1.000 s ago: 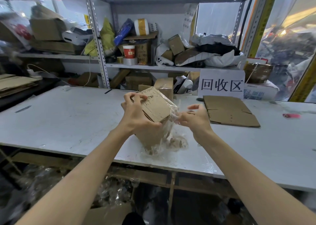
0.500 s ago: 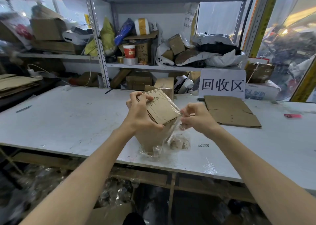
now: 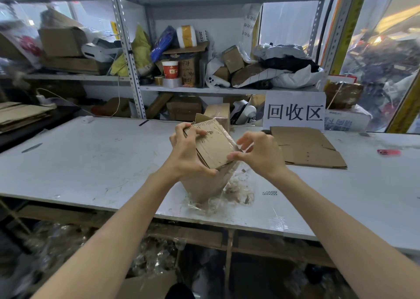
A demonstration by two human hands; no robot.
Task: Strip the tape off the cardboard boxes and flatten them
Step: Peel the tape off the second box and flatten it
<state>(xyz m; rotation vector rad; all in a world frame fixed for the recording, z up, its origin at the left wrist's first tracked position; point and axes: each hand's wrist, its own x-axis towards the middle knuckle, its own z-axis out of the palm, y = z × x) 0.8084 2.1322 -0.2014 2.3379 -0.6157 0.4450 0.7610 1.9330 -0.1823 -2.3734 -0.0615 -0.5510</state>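
A small brown cardboard box (image 3: 213, 148) stands tilted on its corner on the white table (image 3: 91, 162). My left hand (image 3: 188, 155) grips its upper left side, fingers over the top flap. My right hand (image 3: 256, 153) is at the box's right corner, thumb and fingers pinching the clear tape (image 3: 237, 146) there. A crumpled strip of clear tape (image 3: 234, 196) with brown cardboard bits hangs from the box down onto the table.
A flattened cardboard sheet (image 3: 306, 146) lies to the right, below a white sign (image 3: 295, 111). A pink object (image 3: 387, 152) lies far right. Another small box (image 3: 218, 112) stands behind. Cluttered shelves (image 3: 181, 87) rise at the back; cardboard stack (image 3: 20, 114) at left.
My right hand has moved up from the box's lower right side to its upper right corner. The box has tipped a little and the left hand keeps its hold.
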